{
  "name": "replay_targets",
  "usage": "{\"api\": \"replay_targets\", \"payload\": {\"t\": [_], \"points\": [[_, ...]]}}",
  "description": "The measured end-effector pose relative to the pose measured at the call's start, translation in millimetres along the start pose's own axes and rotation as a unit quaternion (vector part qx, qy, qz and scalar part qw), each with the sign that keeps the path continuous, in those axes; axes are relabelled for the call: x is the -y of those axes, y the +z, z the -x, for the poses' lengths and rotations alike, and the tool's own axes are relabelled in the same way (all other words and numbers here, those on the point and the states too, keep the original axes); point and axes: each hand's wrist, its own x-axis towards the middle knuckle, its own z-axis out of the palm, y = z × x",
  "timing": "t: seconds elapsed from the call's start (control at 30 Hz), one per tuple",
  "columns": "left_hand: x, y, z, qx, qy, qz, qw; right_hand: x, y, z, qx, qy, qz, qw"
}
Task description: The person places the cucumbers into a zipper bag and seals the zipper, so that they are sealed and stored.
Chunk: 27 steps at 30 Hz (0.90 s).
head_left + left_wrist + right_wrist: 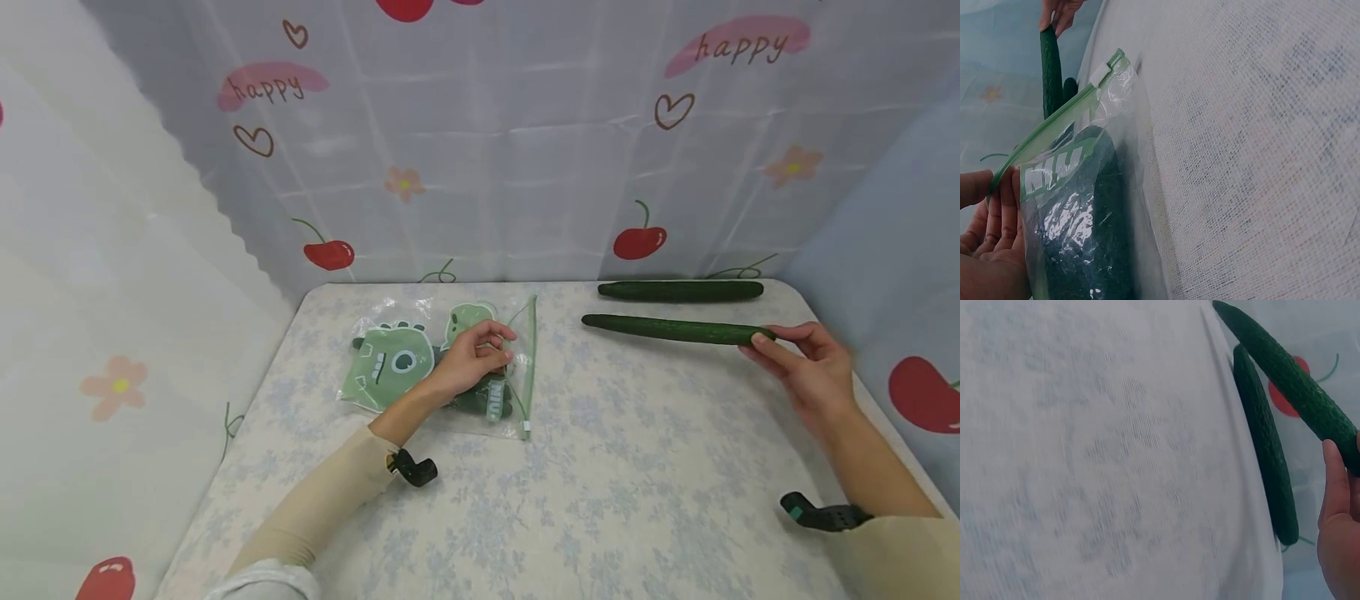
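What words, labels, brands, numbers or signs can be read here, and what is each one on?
"happy": left pink patch on the printed backdrop.
"happy": right pink patch on that backdrop.
"NIU", apparently: green label at the zip bag; too unclear to be certain.
No lettering shows on the held cucumber or the one behind it.

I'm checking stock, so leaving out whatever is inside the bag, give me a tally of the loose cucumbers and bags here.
Loose cucumbers: 2, one in the right hand and one lying beyond it
Zip bag: 1
Total: 3
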Motion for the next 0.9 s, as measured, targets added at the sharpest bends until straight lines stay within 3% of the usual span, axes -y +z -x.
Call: {"api": "replay_targets", "payload": {"t": [0.5,0.9], "points": [[0.6,1.5,-1.9,-0.004,0.001,0.0,1.0,-28,38,10.1,0.077,0.015,0.021,0.9967],[0.2,1.6,-0.3,-0.004,-0.001,0.005,1.0,-66,78,1.8,0.087,0.051,0.059,0.9932]]}}
